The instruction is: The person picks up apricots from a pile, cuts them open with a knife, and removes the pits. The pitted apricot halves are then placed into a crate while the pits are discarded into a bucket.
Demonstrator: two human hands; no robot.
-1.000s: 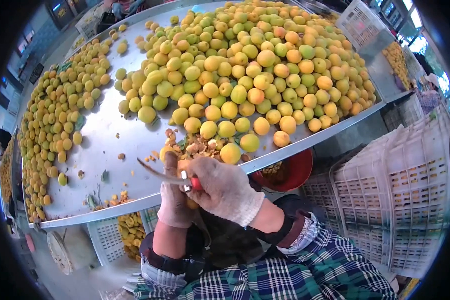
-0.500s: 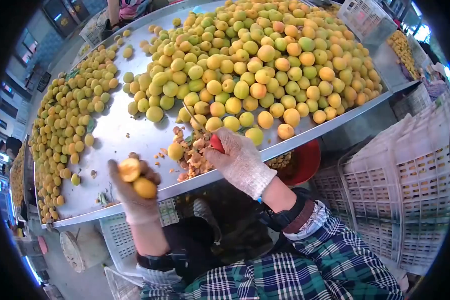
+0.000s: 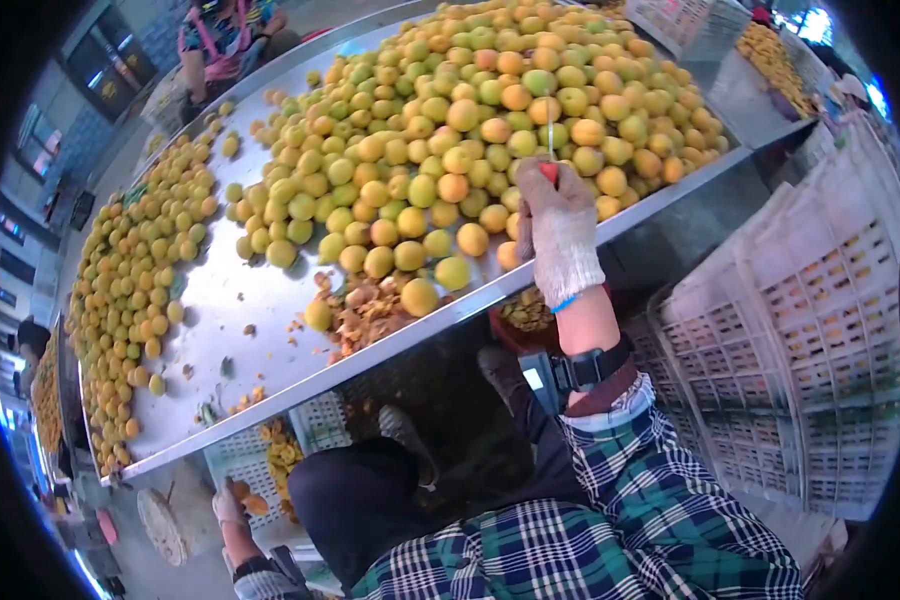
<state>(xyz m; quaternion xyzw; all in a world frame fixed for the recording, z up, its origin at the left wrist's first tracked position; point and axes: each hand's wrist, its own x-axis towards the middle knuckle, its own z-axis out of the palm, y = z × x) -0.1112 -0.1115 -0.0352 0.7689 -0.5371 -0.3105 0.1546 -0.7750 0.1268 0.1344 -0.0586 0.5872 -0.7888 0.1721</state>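
A knife (image 3: 550, 138) with a red handle is gripped in my gloved right hand (image 3: 562, 220), blade pointing up over the pile of yellow-orange apricots (image 3: 400, 170). The hand is above the table's front edge. My gloved left hand (image 3: 232, 508) is low at the left, beside a white crate (image 3: 320, 422) below the table edge. Orange-brown apricot pieces (image 3: 256, 505) show at its closed fingers, though small and partly blurred. Cut apricots (image 3: 282, 458) lie in that crate. On the table near the edge sits a heap of pits and scraps (image 3: 370, 312).
The metal table (image 3: 230, 330) has a raised front rim. More apricots (image 3: 135, 290) line its left side. Stacked plastic crates (image 3: 770, 350) stand at the right. Under the edge is a red bucket (image 3: 515, 335) with scraps. Another person (image 3: 232, 40) sits across the table.
My left hand has moved down from above the table to beside the crate, carrying the apricot pieces. My right hand with the knife has moved up and right, away from the pit heap.
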